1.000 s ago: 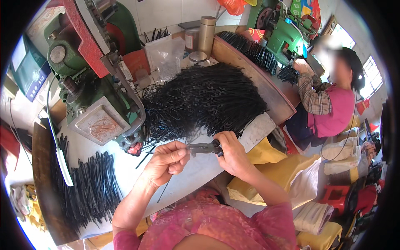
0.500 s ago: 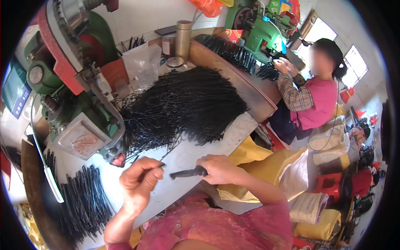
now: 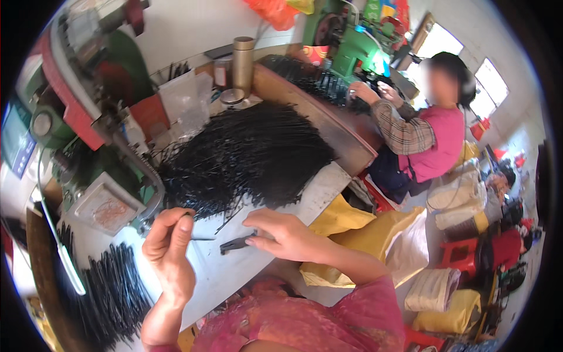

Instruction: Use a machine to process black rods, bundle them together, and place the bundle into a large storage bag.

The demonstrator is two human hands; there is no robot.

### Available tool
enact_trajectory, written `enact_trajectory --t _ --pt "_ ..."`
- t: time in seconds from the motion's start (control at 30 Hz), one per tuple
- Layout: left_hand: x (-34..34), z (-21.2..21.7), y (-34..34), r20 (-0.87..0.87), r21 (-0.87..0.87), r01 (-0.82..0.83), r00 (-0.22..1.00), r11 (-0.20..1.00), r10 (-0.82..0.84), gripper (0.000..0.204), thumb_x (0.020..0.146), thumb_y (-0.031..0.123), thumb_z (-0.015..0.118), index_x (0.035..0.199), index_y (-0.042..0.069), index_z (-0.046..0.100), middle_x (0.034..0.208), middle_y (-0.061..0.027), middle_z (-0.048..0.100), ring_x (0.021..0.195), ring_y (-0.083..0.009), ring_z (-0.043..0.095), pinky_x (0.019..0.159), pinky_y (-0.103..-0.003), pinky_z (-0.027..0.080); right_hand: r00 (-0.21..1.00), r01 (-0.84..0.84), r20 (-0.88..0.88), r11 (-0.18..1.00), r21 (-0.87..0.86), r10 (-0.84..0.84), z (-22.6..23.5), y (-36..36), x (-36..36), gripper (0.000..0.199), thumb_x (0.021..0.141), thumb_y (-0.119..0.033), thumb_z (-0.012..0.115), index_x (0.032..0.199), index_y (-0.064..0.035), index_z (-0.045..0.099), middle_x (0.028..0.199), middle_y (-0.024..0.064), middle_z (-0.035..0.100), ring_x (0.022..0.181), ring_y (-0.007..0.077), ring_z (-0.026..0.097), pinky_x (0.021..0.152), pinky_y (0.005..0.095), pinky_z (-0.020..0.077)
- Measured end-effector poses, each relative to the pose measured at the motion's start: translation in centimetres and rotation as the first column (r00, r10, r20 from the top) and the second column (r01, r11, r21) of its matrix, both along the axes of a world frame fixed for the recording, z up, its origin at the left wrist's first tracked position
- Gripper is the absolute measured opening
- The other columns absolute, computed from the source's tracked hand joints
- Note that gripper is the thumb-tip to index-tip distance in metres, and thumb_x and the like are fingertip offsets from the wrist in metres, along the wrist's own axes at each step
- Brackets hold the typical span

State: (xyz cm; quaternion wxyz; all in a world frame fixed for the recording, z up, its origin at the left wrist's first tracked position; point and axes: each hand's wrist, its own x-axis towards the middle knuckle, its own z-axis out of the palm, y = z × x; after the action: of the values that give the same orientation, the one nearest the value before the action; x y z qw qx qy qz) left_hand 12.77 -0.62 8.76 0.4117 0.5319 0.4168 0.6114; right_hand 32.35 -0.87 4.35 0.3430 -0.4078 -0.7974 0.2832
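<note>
Pliers [image 3: 236, 244] lie on the table [image 3: 202, 271], just beside the right hand [image 3: 287, 233]; its thumb and fingers stand apart, contact unclear. The left hand [image 3: 170, 252] pinches a small dark piece [image 3: 189, 213]. This piece joins neither the large far heap of black strips [image 3: 264, 152] nor the near-left row of strips [image 3: 117, 287]: handling appears incomplete. Which batch is finished cannot be determined.

We see a gold flask [image 3: 243, 67] beside a jar [image 3: 222, 74], an orange bag [image 3: 274, 13] hanging, and a red stool [image 3: 459, 256].

no legible text, labels, numbers, signs
</note>
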Motion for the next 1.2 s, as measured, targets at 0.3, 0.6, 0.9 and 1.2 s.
enact_trajectory --t 0.3,0.6,0.9,1.2 --pt "-0.9 -2.3 -1.4 -0.127 0.001 0.045 0.991 0.999 -0.044 0.025 0.082 0.005 0.052 0.106 -0.001 0.047 0.086 -0.0060 0.056 0.076 -0.0107 0.052 0.066 -0.026 0.044 0.949 -0.139 0.312 0.839 0.525 -0.037 4.2 2.3 -4.0 0.021 0.063 0.004 0.055 0.083 0.0011 0.052 0.068 0.0130 0.053 0.060 0.0281 0.054 0.052 0.0374 0.0438" --pt "-9.1 -5.9 -6.8 -0.424 0.058 -0.341 0.843 0.938 0.332 0.023 0.072 0.007 0.064 0.092 0.002 0.055 0.084 -0.0106 0.057 0.071 -0.0224 0.057 0.061 -0.031 0.045 0.706 0.134 0.552 0.849 0.511 -0.443 -0.6 9.1 3.4 0.014 0.077 -0.006 0.052 0.090 -0.0001 0.052 0.091 0.0163 0.053 0.084 0.0343 0.053 0.071 0.0380 0.0433" --pt "-24.2 -10.1 -15.6 -0.449 0.423 -0.895 -0.071 0.142 0.891 0.020 0.073 0.008 0.062 0.090 0.001 0.056 0.092 -0.0123 0.056 0.088 -0.0265 0.052 0.080 -0.034 0.039 0.754 -0.577 0.450 0.809 0.109 0.477 -2.2 2.8 -14.4 0.031 0.070 -0.004 0.060 0.099 -0.0014 0.048 0.088 0.0137 0.053 0.066 0.0252 0.056 0.058 0.0337 0.0456" --pt "-32.4 -13.2 -23.0 -0.415 0.356 -0.902 -0.385 -0.243 0.824 0.030 0.083 0.024 0.051 0.102 0.000 0.052 0.110 -0.0134 0.049 0.102 -0.0287 0.044 0.088 -0.036 0.034 0.509 -0.836 0.491 0.542 0.088 0.707 -3.4 1.4 -31.1 0.039 0.065 -0.016 0.068 0.094 -0.0007 0.046 0.086 0.0133 0.049 0.076 0.0290 0.053 0.066 0.0366 0.0441"
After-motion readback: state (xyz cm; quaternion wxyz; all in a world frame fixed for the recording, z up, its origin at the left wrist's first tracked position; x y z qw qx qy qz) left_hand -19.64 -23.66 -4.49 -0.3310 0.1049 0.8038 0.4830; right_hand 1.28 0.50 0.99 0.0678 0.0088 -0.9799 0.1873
